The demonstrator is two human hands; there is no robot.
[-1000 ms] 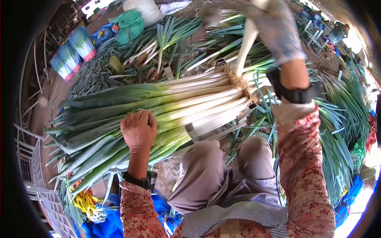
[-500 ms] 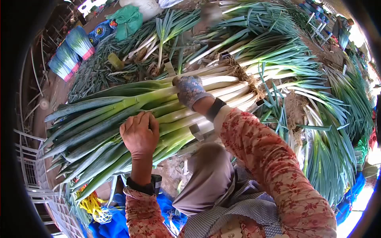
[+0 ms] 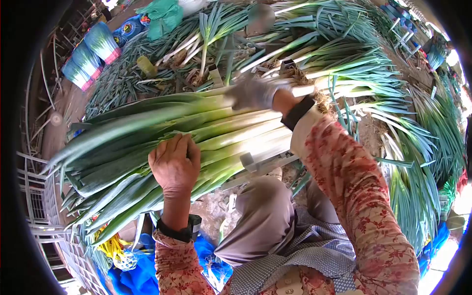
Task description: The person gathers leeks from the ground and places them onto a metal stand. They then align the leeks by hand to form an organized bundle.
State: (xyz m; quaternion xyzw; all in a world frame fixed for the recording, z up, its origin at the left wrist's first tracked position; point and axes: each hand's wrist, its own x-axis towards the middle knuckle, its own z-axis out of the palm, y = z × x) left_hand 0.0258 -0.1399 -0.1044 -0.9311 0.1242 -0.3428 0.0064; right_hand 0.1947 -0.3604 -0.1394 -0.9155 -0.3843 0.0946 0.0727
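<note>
A thick bunch of long leeks (image 3: 231, 138) lies crosswise before me, green leaves to the left and white shanks to the right. My left hand (image 3: 174, 162), bare, is closed on leaves in the middle of the bunch; its fingertips are partly hidden. On the far side, my right hand (image 3: 253, 93), in a patterned glove, is smeared by motion. It appears to grip one leek (image 3: 142, 120) near the shank, whose leaf is also blurred. A metal upright (image 3: 248, 161) stands at the near side of the bunch.
More leeks (image 3: 339, 61) lie piled at the back and right. Bundled leeks in wrapping (image 3: 81, 66) sit at the back left. A white crate (image 3: 73, 260) and yellow strings (image 3: 115, 246) are at the near left. A green bag (image 3: 160, 17) lies at the back.
My right hand has moved right and slightly away along the bunch, and the far leek's leaf has shifted. My left hand stays in nearly the same place.
</note>
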